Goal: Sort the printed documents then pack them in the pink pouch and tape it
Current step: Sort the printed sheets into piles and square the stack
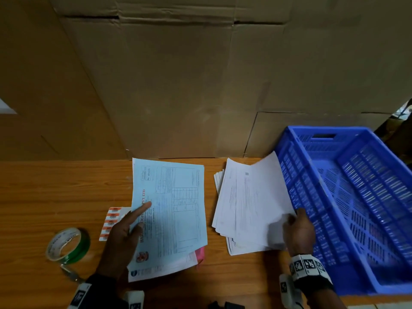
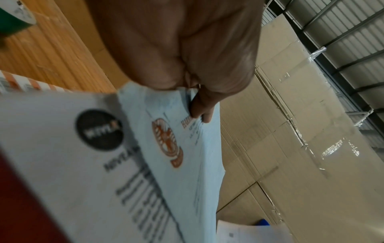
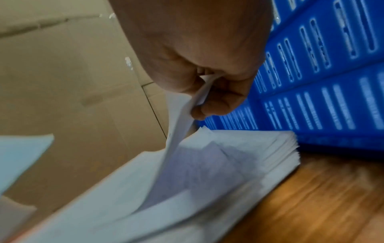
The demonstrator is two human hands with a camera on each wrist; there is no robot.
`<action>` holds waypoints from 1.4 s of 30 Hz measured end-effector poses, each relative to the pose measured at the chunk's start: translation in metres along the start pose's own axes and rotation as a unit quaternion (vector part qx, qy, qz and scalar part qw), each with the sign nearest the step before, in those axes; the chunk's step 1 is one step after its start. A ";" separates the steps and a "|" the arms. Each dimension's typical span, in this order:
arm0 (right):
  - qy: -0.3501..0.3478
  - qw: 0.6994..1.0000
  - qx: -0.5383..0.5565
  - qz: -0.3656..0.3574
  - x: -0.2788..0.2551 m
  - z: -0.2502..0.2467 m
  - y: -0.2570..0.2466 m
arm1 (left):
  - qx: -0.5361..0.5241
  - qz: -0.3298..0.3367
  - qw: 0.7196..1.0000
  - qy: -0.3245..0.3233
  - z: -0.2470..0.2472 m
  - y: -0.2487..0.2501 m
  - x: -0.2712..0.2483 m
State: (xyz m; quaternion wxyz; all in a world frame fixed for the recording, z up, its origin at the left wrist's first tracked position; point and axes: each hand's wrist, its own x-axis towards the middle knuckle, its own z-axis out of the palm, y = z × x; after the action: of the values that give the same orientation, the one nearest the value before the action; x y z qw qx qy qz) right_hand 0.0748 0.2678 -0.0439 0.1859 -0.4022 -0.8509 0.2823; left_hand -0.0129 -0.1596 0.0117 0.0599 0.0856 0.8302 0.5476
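Dim, even light; wrist views motion-blurred; head view edges warped.

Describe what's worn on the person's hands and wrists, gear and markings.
Both hands are bare. The right wrist carries a black band with white blocks printed with black square fiducial markers. The left wrist has a dark sleeve cuff with similar white marker blocks. No cables visible.
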 end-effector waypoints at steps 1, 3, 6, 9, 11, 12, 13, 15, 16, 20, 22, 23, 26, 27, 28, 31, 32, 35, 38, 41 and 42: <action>0.004 0.999 0.036 0.001 -0.002 -0.005 -0.006 | -0.010 -0.010 1.000 -0.001 0.000 0.001 0.001; 0.018 0.993 0.121 0.000 -0.007 -0.018 -0.019 | -0.030 -0.024 0.999 0.001 0.001 0.006 0.003; 0.017 0.962 0.271 0.012 -0.019 -0.034 -0.040 | -0.056 -0.038 0.998 0.003 0.004 0.015 0.003; -0.067 0.924 0.376 -0.005 -0.040 -0.041 -0.063 | -0.061 -0.024 0.998 -0.003 0.008 0.022 0.005; -0.135 0.903 0.407 -0.017 -0.056 -0.042 -0.080 | -0.073 -0.001 0.997 -0.010 0.010 0.027 0.006; -0.167 0.896 0.410 -0.024 -0.063 -0.040 -0.086 | -0.079 0.005 0.997 -0.007 0.012 0.029 0.007; -0.192 0.894 0.405 -0.021 -0.071 -0.036 -0.092 | -0.081 0.011 0.997 -0.002 0.013 0.030 0.006; -0.245 0.888 0.389 -0.023 -0.085 -0.025 -0.101 | -0.070 0.016 0.997 0.003 0.015 0.031 0.007; -0.268 0.882 0.387 -0.030 -0.091 -0.019 -0.102 | -0.060 0.011 0.998 0.003 0.016 0.033 0.007; -0.317 0.872 0.372 -0.031 -0.107 -0.008 -0.109 | -0.051 0.024 0.998 0.009 0.016 0.038 0.006; -0.340 0.867 0.363 -0.034 -0.112 -0.008 -0.111 | -0.058 0.015 0.998 0.005 0.014 0.034 0.005; -0.349 0.864 0.360 -0.038 -0.112 -0.007 -0.110 | -0.062 0.011 0.998 0.002 0.013 0.031 0.004; -0.373 0.844 0.384 -0.038 -0.112 -0.004 -0.106 | -0.059 0.034 0.998 0.009 0.010 0.027 0.000; -0.384 0.837 0.389 -0.036 -0.112 -0.005 -0.108 | -0.052 0.058 0.997 0.024 0.010 0.026 0.000; -0.392 0.833 0.389 -0.040 -0.112 -0.005 -0.108 | -0.041 0.088 0.994 0.042 0.009 0.024 0.000; -0.396 0.846 0.353 -0.052 -0.105 -0.005 -0.108 | -0.005 0.125 0.992 0.014 0.004 0.020 -0.002; -0.380 0.861 0.333 -0.056 -0.097 -0.002 -0.104 | -0.009 0.107 0.994 -0.014 0.004 0.019 -0.003; -0.279 0.936 0.206 -0.063 -0.057 0.004 -0.081 | -0.037 0.054 0.998 -0.026 0.000 0.021 -0.008; -0.173 0.985 0.013 -0.002 -0.010 0.005 -0.045 | -0.019 0.040 0.999 -0.008 -0.002 0.024 -0.009; -0.210 0.967 -0.133 0.063 0.003 0.009 -0.020 | 0.007 0.042 0.999 -0.002 -0.002 0.021 -0.009; -0.219 0.960 -0.160 0.064 0.002 0.013 -0.014 | 0.009 0.045 0.999 -0.002 -0.001 0.021 -0.010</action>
State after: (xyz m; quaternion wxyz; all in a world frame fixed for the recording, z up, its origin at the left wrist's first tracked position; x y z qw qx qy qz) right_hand 0.0584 0.2582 -0.0449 -0.0899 -0.4084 -0.8774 0.2351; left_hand -0.0020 -0.1545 0.0311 0.0361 0.1250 0.8304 0.5418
